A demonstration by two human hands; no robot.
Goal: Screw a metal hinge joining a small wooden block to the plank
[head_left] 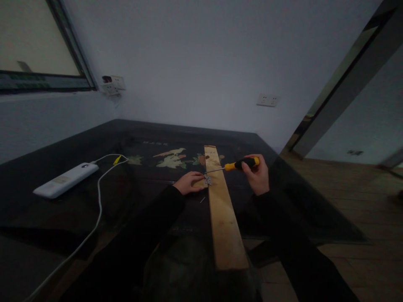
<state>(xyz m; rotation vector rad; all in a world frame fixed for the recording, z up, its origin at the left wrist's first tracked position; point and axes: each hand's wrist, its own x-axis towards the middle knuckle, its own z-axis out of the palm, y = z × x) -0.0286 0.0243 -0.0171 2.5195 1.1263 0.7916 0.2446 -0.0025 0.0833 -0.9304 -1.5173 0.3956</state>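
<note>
On the dark table (78, 147) | wooden plank (224, 214) lies lengthwise, near end past the edge | left hand (189, 183) presses flat beside a metal hinge (208, 180) | right hand (258, 175) closed around a yellow-black screwdriver (241, 164), tip at hinge | white power bank (64, 180) and cable (100, 197) well apart to the left | loose screw (202, 200) just beside plank.

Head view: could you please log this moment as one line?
right hand: holds screwdriver | tip: at metal fitting | left hand: on plank

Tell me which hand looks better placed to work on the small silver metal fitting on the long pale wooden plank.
Probably the right hand: it grips the yellow-and-black screwdriver, whose tip meets the fitting. The left hand rests beside it on the plank.
</note>
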